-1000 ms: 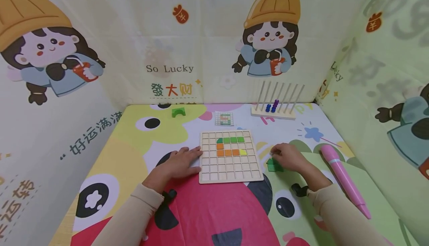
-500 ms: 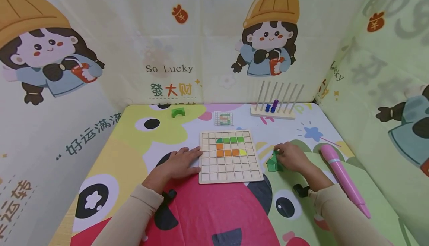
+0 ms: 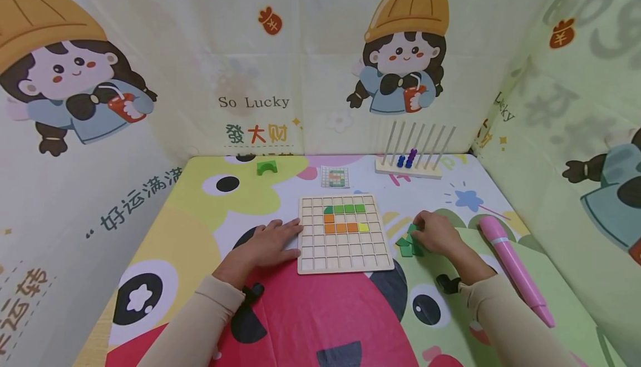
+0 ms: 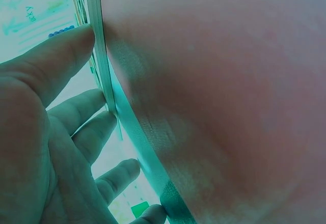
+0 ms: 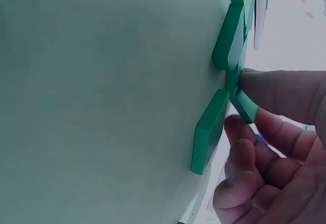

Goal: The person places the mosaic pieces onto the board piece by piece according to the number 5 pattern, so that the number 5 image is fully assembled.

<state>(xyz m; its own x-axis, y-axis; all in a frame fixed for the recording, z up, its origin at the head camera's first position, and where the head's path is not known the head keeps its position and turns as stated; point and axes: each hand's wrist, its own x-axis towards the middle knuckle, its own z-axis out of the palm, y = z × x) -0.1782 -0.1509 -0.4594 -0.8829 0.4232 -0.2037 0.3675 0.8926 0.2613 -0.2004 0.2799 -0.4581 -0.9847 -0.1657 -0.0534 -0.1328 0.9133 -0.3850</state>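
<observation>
My left hand [image 3: 267,244] lies with its fingers spread, fingertips touching the left edge of a wooden grid board [image 3: 345,253]. On the board sit a row of green tiles [image 3: 349,209], several orange tiles [image 3: 341,228] and one yellow tile [image 3: 363,227]. To the right of the board, my right hand [image 3: 438,233] is low over a small heap of loose green tiles [image 3: 406,251]. In the right wrist view, thumb and forefinger pinch one green tile [image 5: 245,107], while other green tiles [image 5: 210,132] lie beside it on the cloth. The hand partly hides the heap in the head view.
A small pattern card [image 3: 334,177] lies behind the board. Farther back stand a peg rack [image 3: 408,169] with blue and purple beads and a green arch block [image 3: 266,167]. A pink pen-shaped toy [image 3: 516,269] lies right of the right arm.
My right hand has shifted slightly right and away over the green tiles, and the heap is more spread out and more visible. The left hand and board stay still.
</observation>
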